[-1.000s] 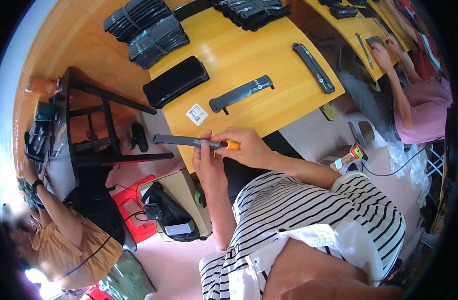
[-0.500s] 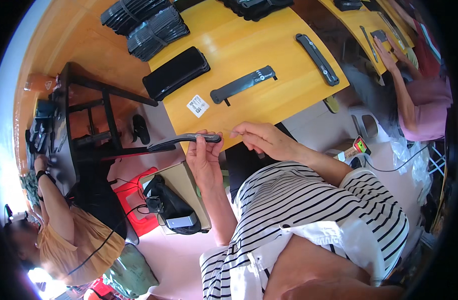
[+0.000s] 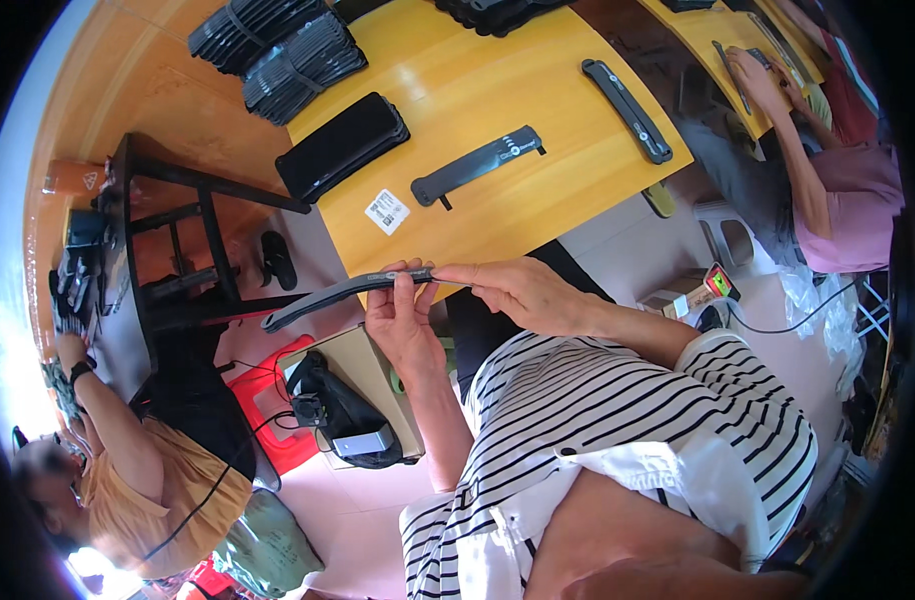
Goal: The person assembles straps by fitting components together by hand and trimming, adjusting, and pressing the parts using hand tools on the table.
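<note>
Black curved strip (image 3: 322, 297), one, pinched by left grip (image 3: 405, 325), slanting lengthwise down-left; right grip (image 3: 532, 297) at right end, closure unclear; one white label (image 3: 387, 212) on surface (image 3: 577, 175).

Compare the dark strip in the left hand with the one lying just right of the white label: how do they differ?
The held strip is raised in the left hand; the table strip lies on the yellow table. The held strip looks curved; the table strip looks nearly straight. The held strip shows mainly its narrow edge, the table strip its broad face. Both are long and dark, with pale markings.
</note>
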`<state>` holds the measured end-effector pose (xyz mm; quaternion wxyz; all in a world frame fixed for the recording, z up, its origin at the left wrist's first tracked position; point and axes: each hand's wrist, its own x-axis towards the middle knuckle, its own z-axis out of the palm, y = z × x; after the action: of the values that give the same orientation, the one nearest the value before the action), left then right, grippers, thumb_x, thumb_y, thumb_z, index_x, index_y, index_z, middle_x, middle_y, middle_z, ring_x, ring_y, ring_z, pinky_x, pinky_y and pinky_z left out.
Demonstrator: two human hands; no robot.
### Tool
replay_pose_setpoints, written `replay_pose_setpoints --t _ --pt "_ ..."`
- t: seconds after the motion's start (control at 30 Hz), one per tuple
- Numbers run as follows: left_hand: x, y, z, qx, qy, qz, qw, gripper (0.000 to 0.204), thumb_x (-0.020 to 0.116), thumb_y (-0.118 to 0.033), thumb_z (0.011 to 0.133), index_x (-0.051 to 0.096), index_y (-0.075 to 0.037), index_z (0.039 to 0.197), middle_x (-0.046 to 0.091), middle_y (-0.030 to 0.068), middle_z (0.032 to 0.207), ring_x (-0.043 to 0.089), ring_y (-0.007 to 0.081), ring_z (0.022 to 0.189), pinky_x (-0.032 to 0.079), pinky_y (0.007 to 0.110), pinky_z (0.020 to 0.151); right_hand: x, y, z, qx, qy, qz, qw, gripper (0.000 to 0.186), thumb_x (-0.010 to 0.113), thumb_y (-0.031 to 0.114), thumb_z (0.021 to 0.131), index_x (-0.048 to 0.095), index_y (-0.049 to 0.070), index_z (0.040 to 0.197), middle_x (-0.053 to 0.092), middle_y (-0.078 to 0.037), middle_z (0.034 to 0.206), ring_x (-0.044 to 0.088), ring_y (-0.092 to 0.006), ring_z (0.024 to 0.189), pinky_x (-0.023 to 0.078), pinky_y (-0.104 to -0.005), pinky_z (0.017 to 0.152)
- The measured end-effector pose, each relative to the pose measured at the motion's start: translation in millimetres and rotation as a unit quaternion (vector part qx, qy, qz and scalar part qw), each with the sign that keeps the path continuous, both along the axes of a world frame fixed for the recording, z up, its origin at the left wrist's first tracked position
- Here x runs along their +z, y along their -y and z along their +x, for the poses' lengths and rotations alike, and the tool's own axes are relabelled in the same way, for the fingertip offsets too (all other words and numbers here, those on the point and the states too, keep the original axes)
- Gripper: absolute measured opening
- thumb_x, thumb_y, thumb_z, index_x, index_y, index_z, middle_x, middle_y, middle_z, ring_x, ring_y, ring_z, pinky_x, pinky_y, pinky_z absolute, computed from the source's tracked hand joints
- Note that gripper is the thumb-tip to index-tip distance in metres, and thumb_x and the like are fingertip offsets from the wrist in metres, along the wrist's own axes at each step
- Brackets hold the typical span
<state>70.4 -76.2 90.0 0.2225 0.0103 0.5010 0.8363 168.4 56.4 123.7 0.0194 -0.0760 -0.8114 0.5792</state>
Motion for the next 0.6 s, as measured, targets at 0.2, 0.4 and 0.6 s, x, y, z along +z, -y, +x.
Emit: replay_pose_setpoints --t 0.2,0.4,0.6 --pt "5.3 -2.6 6.2 0.008 -0.026 -0.023 0.999 0.017 0.057 -0.006 0.085 0.054 0.002 0.1 0.06 0.0145 0.096 0.062 0.0209 0.086 0.055 0.028 0.073 -9.6 5.3 1.4 -0.033 -0.052 0.0 0.998 0.046 0.047 0.001 0.081 0.048 0.012 0.126 0.054 -0.01 0.086 0.052 -0.0213 0.068 0.043 -0.03 0.061" --pt "8.1 -5.8 5.4 0.016 -0.038 -0.03 0.999 0.019 0.058 -0.006 0.084 0.055 0.002 0.101 0.061 0.0146 0.096 0.062 0.0191 0.086 0.054 0.027 0.074 -7.0 2.8 -2.9 -0.022 0.012 -0.018 1.0 0.044 0.049 0.004 0.083 0.049 0.015 0.125 0.061 -0.014 0.1 0.059 -0.0284 0.074 0.045 -0.0345 0.063" --pt "9.1 -8.3 8.4 0.055 -0.086 -0.077 0.992 0.015 0.057 -0.003 0.084 0.056 0.002 0.099 0.061 0.0114 0.094 0.06 0.0158 0.087 0.052 0.027 0.077 -8.8 12.0 -7.0 -0.051 -0.021 0.001 0.999 0.042 0.047 0.002 0.083 0.049 0.012 0.124 0.06 -0.016 0.094 0.057 -0.0281 0.068 0.044 -0.033 0.06"
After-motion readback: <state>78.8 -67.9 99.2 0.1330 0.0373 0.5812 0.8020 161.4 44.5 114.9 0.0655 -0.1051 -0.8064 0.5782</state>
